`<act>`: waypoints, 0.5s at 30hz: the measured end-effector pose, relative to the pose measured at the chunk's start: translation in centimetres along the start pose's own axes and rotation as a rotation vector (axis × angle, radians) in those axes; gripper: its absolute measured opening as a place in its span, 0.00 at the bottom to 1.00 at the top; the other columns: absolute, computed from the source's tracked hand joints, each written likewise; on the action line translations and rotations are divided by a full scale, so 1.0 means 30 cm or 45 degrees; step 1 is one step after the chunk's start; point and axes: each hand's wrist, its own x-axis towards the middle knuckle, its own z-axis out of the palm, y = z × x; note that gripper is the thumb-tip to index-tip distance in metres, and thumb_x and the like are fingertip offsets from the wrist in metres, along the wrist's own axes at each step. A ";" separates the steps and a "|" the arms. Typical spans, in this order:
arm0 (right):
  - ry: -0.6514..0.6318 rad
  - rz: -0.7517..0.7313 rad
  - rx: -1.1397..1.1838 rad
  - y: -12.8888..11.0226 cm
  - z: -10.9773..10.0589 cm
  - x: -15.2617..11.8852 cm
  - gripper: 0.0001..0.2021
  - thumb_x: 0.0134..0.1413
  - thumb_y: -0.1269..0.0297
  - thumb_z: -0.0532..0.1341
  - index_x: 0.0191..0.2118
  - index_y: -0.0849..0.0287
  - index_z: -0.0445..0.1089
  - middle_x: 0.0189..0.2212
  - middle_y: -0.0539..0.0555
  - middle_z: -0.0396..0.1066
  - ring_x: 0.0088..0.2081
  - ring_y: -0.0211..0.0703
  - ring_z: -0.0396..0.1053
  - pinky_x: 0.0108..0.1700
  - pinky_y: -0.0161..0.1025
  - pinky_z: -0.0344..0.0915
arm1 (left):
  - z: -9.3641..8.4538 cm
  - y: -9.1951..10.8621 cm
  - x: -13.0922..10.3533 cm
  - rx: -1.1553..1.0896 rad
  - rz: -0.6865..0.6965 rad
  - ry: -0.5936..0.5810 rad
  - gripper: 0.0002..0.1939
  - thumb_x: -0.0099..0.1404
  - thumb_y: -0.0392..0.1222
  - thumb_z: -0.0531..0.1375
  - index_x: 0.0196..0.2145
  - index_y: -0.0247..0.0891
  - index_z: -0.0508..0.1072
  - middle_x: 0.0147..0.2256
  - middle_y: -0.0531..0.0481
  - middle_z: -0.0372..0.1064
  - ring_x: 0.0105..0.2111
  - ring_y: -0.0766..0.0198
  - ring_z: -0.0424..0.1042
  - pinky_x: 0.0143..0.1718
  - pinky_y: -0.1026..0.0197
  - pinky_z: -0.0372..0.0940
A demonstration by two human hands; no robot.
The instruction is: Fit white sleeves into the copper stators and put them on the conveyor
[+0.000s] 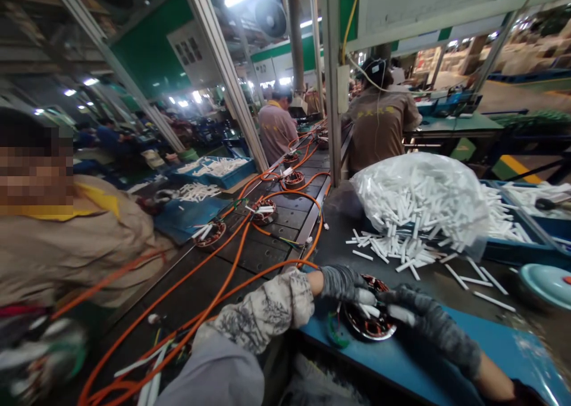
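Note:
A round motor stator (377,333) with copper windings and a shiny metal rim rests on a blue sheet (491,334) in front of me. Short white tubes (369,311) lie across its middle. My left hand (343,284), in a grey glove with pale fingertips, is closed over the stator's far left side. From the right, my right hand (423,317), gloved alike, reaches to the inner windings with its fingers closed together. What sits between the fingertips of either hand is too small to make out. Green and yellow wires (336,330) stick out at the stator's left.
An open plastic bag (423,186) spills white tubes onto the bench beyond my hands. A pale blue bowl (546,284) stands at the right. Several stators with orange cables (243,239) lie along the conveyor (285,215). A co-worker (80,245) sits across it.

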 end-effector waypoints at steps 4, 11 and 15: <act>0.061 0.123 0.209 0.014 -0.004 -0.016 0.27 0.49 0.36 0.69 0.45 0.53 0.83 0.44 0.60 0.84 0.45 0.59 0.81 0.51 0.52 0.78 | 0.000 0.055 0.028 0.115 -0.057 -0.154 0.22 0.71 0.58 0.61 0.51 0.41 0.82 0.40 0.49 0.82 0.43 0.58 0.80 0.43 0.65 0.69; 0.344 0.109 0.127 0.105 -0.024 -0.148 0.31 0.48 0.40 0.71 0.55 0.49 0.79 0.54 0.58 0.80 0.54 0.62 0.78 0.57 0.54 0.77 | 0.064 0.113 0.121 0.510 0.132 0.075 0.30 0.63 0.64 0.65 0.52 0.38 0.81 0.47 0.38 0.79 0.48 0.45 0.77 0.51 0.49 0.71; 0.371 -0.089 -0.066 0.097 0.000 -0.236 0.18 0.56 0.44 0.68 0.50 0.42 0.82 0.51 0.54 0.81 0.52 0.60 0.80 0.55 0.50 0.78 | 0.059 0.042 0.153 0.335 0.255 0.049 0.40 0.60 0.59 0.70 0.65 0.39 0.70 0.59 0.40 0.73 0.58 0.48 0.73 0.61 0.51 0.66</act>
